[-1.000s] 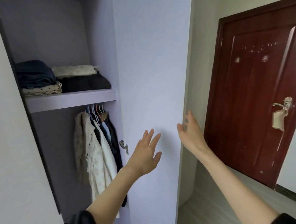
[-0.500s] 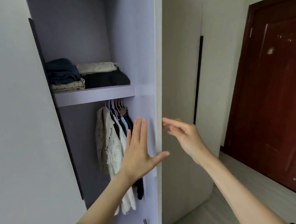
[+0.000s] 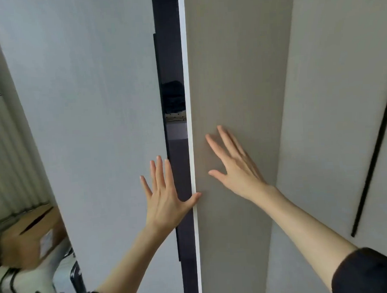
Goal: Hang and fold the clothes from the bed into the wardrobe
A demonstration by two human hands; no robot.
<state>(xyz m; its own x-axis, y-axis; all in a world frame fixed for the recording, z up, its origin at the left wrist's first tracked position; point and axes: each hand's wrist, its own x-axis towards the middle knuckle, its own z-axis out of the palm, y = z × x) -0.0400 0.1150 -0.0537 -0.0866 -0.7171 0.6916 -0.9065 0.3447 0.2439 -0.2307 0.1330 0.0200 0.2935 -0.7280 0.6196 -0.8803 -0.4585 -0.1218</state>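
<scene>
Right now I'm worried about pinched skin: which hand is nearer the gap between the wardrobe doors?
Left. The left hand spans the gap, thumb on the closing door's edge; the right hand lies flat on that door's face, further right.

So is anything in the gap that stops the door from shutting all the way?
Nothing visible blocks it. The left hand lies across the gap, thumb on the door's white edge. The right hand lies flat on the door. The folded clothes sit back inside.

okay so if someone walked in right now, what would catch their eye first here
Two open hands dead centre: the left hand spread by the narrow dark gap, the right hand flat on the beige wardrobe door. Folded clothes show through that gap.
</scene>
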